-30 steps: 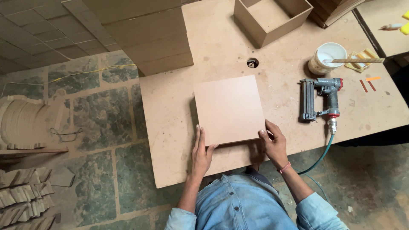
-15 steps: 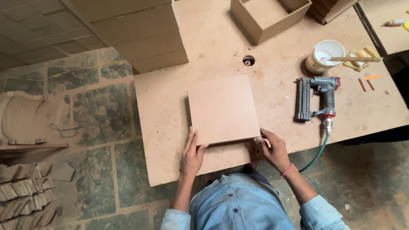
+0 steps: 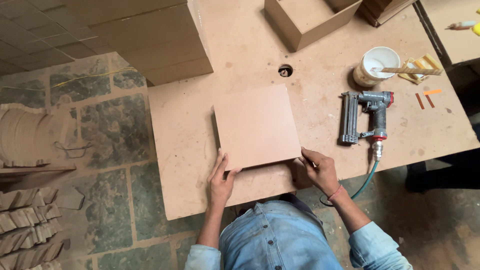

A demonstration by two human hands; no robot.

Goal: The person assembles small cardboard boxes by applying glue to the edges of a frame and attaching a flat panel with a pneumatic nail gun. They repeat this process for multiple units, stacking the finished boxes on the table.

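Both hands grip the square board (image 3: 256,125) at its near edge — my left hand (image 3: 221,180) at the near-left corner, my right hand (image 3: 320,170) at the near-right one. It lies flat on the surface (image 3: 185,150). To the right sits a nail gun (image 3: 367,117); farther off, a white cup (image 3: 376,65) and an open box (image 3: 310,17).
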